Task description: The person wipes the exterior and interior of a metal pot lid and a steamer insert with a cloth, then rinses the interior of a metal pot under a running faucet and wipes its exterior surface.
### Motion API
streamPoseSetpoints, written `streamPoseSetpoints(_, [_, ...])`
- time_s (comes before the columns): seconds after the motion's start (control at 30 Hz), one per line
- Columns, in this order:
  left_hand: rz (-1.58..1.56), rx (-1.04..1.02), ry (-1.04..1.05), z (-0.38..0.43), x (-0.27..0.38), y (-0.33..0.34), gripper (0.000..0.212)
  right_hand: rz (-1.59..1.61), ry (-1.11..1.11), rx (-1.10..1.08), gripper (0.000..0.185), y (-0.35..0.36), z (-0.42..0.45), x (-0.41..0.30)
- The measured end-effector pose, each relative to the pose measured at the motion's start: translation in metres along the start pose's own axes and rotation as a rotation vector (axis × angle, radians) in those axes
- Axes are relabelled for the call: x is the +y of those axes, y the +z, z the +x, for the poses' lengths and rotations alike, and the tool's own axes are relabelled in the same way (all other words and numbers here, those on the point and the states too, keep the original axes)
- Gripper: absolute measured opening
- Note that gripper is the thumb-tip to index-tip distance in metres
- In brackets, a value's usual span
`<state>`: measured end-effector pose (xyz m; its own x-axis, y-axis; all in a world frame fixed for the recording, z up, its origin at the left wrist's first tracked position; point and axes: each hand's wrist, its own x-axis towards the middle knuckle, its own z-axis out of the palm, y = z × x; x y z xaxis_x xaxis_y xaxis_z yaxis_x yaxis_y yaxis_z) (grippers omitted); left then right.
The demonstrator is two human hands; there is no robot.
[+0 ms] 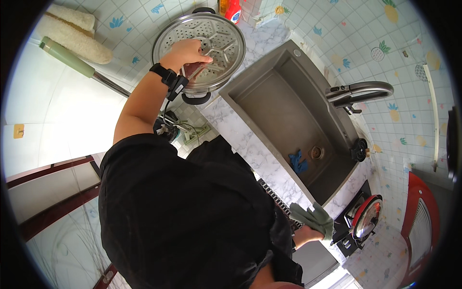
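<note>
My left hand [187, 53] is over a round stainless-steel steamer pot [223, 83] with black side handles. Its fingers are curled near the middle of the perforated steamer tray [220, 47]. Whether they pinch something there is hidden. A reddish reflection shows on the shiny surface under the wrist. At the lower right, my right hand [306, 236] grips a grey-green cloth [317, 218], which hangs over the front edge of the marble-patterned countertop [249, 141] near the sink's corner.
Between my hands lies a grey sink [278, 104] with a blue cloth [298, 161] beside its drain. A pull-out faucet [361, 92] arches behind it. A red lidded pan [367, 216] sits on the black gas stove [346, 231]. A red bottle [234, 11] stands behind the pot.
</note>
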<state>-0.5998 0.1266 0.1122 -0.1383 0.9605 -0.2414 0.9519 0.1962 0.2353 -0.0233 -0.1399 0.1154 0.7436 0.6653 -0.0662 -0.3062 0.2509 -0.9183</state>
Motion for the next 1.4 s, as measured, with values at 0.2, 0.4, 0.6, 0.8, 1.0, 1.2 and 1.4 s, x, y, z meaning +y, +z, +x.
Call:
streamPoseSetpoints(0.2, [-0.040, 0.031, 0.031, -0.005, -0.007, 0.000, 0.055, 0.070, 0.138, -0.038, 0.046, 0.043, -0.006, 0.022])
streamPoseSetpoints(0.4, [0.017, 0.119, 0.093, -0.010, -0.006, 0.003, 0.051, 0.027, 0.149, -0.126, 0.046, 0.084, -0.020, 0.034])
streamPoseSetpoints(0.6, [-0.036, 0.197, 0.068, -0.007, -0.013, 0.008, 0.051, 0.011, 0.136, -0.159, 0.042, 0.098, -0.025, 0.037])
streamPoseSetpoints(0.8, [-0.024, 0.234, 0.089, -0.009, -0.006, 0.009, 0.049, -0.028, 0.151, -0.283, 0.039, 0.088, -0.017, 0.033])
streamPoseSetpoints(1.0, [-0.002, 0.296, 0.110, -0.010, -0.006, 0.016, 0.049, 0.000, 0.152, -0.214, 0.039, 0.082, -0.013, 0.032])
streamPoseSetpoints(1.2, [0.126, 0.425, 0.057, -0.011, -0.004, 0.017, 0.054, 0.028, 0.230, -0.248, 0.040, 0.078, -0.003, 0.024])
streamPoseSetpoints(1.4, [0.189, 0.315, 0.081, -0.027, 0.001, 0.018, 0.091, 0.008, 0.256, -0.315, 0.040, 0.082, 0.000, 0.026])
